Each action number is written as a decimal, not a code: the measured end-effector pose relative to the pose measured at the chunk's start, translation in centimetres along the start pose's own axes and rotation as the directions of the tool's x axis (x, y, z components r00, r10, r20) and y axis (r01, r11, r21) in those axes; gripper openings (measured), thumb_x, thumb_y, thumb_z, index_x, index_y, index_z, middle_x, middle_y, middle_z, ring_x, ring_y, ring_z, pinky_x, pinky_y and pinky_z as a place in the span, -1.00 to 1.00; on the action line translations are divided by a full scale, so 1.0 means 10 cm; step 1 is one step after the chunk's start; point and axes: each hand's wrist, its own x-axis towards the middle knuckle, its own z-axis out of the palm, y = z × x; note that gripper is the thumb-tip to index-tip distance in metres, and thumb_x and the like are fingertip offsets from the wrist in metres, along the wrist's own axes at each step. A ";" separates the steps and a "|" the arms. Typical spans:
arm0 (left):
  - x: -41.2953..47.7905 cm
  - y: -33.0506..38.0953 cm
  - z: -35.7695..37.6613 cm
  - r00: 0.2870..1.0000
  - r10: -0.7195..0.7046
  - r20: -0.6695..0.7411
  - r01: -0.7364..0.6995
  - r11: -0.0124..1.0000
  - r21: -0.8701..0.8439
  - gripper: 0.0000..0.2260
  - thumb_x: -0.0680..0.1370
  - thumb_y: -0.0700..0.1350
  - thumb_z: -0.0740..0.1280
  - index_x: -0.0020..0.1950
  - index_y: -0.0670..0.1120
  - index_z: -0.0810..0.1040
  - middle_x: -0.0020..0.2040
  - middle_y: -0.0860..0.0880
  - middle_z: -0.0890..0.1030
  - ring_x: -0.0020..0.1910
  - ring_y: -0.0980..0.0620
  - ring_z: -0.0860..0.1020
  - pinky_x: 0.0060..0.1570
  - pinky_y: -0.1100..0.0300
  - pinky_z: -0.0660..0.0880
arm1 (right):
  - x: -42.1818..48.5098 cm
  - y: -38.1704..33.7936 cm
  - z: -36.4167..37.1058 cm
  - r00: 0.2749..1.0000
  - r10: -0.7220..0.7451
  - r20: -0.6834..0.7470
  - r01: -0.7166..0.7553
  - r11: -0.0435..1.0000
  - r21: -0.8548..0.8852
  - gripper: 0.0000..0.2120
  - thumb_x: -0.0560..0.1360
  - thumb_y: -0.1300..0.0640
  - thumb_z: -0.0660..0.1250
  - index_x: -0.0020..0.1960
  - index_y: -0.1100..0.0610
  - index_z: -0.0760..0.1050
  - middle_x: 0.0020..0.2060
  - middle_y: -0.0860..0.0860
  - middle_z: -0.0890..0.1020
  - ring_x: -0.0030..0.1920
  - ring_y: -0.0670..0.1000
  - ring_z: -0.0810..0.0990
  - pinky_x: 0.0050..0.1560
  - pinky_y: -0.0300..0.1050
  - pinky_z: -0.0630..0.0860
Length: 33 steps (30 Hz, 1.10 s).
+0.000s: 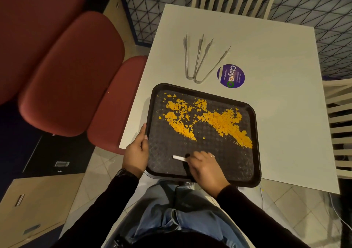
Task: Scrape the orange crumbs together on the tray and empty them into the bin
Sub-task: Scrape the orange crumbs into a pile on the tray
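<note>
Hands (136, 152) on tray (256, 152), crumbs (222, 123) in two bands

The left hand grips the tray's left rim. Its thumb lies over the top of the rim and its fingers run along the outside edge, the forefinger stretched toward the far corner. How far the other fingers reach underneath cannot be told.

The right hand (203, 168) is curled, knuckles up, over the near part of the tray. It holds a scraper (179, 158), whose pale end sticks out to the left of the fingers, low over the dark tray floor. A dark part of the tool shows just beside the fingers. Whether the tip touches the tray cannot be told.

The crumbs lie on the tray's far half, apart from both hands. One band slants down from the far left corner toward the middle. A thicker band runs from the middle to the right rim, and a few stray flakes lie between them.

The tray sits on a white table (276, 66), its near left corner overhanging the edge above the person's lap. Two tongs (198, 61) and a round purple sticker (230, 75) lie beyond the tray.
</note>
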 end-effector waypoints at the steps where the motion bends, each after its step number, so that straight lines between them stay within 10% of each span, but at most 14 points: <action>1: 0.00 0.00 0.00 1.000 -0.005 -0.003 0.005 1.000 -0.001 -0.61 0.62 -0.11 0.08 0.45 0.12 0.23 -0.32 -0.20 0.40 -0.35 -0.02 0.37 -0.27 0.19 0.31 | -0.06 0.01 0.04 1.000 -0.023 0.015 0.023 1.000 -0.015 -0.81 0.34 0.21 0.47 -0.07 0.07 0.57 -0.23 -0.03 0.57 -0.25 0.02 0.52 -0.21 -0.21 0.23; 10: -0.04 0.05 0.00 1.000 0.029 0.003 -0.029 1.000 0.003 -0.60 0.62 -0.13 0.09 0.46 0.05 0.22 -0.39 -0.07 0.38 -0.41 0.04 0.32 -0.33 0.23 0.29 | 0.24 0.25 0.04 0.993 0.085 -0.088 -0.085 0.996 -0.003 -0.82 0.39 0.27 0.41 -0.02 0.14 0.59 -0.17 0.03 0.62 -0.20 0.07 0.55 -0.17 -0.07 0.42; 15: -0.06 0.06 0.00 1.000 0.028 0.012 -0.027 1.000 -0.016 -0.61 0.62 -0.13 0.09 0.46 0.04 0.23 -0.23 0.09 0.46 -0.19 0.05 0.46 -0.07 0.20 0.37 | 0.57 0.43 -0.04 0.962 0.255 -0.099 -0.250 0.966 0.062 -0.88 0.47 0.31 0.31 -0.04 0.19 0.58 -0.18 0.09 0.61 -0.15 0.14 0.54 -0.12 0.03 0.49; 21: -0.07 0.10 -0.01 0.999 0.049 -0.022 -0.050 0.999 -0.011 -0.61 0.61 -0.17 0.11 0.45 -0.02 0.26 0.24 -0.19 0.55 0.12 -0.15 0.55 0.02 0.28 0.32 | 0.49 0.45 -0.10 0.947 0.305 -0.097 -0.294 0.950 0.108 -0.89 0.48 0.24 0.30 -0.02 0.17 0.58 -0.16 0.08 0.60 -0.12 0.12 0.54 -0.12 0.03 0.46; 27: -0.04 0.07 0.00 0.999 0.033 -0.017 -0.033 0.999 -0.002 -0.60 0.62 -0.13 0.10 0.46 0.08 0.20 -0.14 -0.18 0.57 -0.29 -0.09 0.50 -0.17 0.17 0.38 | -0.11 0.33 -0.07 0.979 0.200 -0.044 -0.201 0.980 -0.002 -0.86 0.37 0.30 0.44 -0.13 0.13 0.54 -0.29 0.02 0.54 -0.30 0.06 0.51 -0.29 -0.12 0.31; 33: -0.07 0.10 -0.01 0.999 0.052 -0.005 -0.052 0.999 -0.014 -0.61 0.62 -0.14 0.10 0.46 0.03 0.23 0.09 -0.24 0.60 -0.09 -0.22 0.57 -0.04 0.11 0.47 | -0.12 0.47 0.01 0.982 0.185 -0.045 -0.186 0.982 -0.037 -0.80 0.34 0.32 0.45 -0.08 0.14 0.56 -0.22 0.04 0.59 -0.26 0.08 0.55 -0.25 -0.06 0.43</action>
